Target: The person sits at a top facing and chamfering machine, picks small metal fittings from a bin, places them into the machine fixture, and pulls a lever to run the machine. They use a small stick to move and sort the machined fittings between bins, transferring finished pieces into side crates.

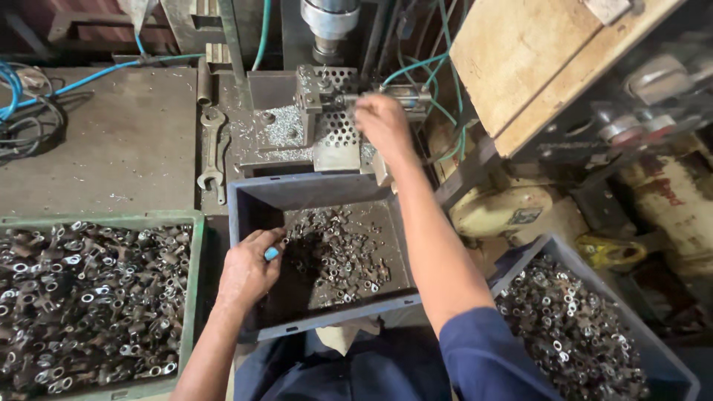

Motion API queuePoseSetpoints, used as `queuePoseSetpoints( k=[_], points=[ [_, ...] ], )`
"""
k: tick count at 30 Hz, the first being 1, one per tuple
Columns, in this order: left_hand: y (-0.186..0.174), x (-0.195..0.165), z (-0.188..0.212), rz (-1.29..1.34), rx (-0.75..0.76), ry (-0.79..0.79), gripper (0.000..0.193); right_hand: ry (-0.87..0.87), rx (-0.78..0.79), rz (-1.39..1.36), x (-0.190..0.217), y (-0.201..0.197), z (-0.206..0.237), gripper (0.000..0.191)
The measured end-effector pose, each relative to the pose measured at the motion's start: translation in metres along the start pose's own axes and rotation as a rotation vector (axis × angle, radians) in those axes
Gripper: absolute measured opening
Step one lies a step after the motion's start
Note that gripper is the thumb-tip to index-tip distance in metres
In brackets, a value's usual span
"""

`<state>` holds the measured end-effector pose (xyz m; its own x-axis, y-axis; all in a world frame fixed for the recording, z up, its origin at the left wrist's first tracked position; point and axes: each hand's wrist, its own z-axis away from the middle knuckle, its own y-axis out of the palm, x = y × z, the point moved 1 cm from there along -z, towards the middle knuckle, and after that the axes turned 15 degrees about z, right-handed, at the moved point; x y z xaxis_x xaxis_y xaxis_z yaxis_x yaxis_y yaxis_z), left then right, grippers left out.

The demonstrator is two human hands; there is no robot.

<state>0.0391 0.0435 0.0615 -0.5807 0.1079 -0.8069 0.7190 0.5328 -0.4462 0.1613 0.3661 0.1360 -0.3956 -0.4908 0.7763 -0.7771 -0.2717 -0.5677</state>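
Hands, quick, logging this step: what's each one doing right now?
Left hand: curled in the grey middle bin among small metal parts; grip unclear.
Right hand: closed at the machine fixture; contents hidden.

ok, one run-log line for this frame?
left hand: in grey bin, on metal parts | right hand: at machine fixture | side bins: full

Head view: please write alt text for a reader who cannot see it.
A person's right hand reaches to a machine fixture while the left hand rests in a dark bin of small metal parts. A green crate and another bin alongside hold similar parts.
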Motion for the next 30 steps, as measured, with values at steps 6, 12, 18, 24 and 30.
queuePoseSetpoints(
  k=[6,12,18,24,30],
  points=[
    [0.0,0.003,-0.001,0.035,-0.026,-0.002,0.02,0.145,0.016,-0.373,-0.018,0.009,0.023,0.027],
    [0.0,-0.001,-0.003,0.026,-0.047,-0.044,0.021,-0.098,-0.264,-0.115,0.003,0.015,-0.006,0.025],
    [0.0,0.003,-0.005,0.02,-0.037,-0.037,0.021,-0.048,0.144,0.26,0.009,-0.026,-0.019,0.024],
    [0.002,0.005,-0.004,-0.002,-0.025,-0.038,0.021,-0.059,-0.111,-0.079,0.001,-0.007,-0.007,0.023],
    [0.001,0.003,-0.004,-0.004,-0.032,-0.062,0.024,-0.102,0.114,0.289,0.022,-0.016,-0.033,0.026]
  ],
)
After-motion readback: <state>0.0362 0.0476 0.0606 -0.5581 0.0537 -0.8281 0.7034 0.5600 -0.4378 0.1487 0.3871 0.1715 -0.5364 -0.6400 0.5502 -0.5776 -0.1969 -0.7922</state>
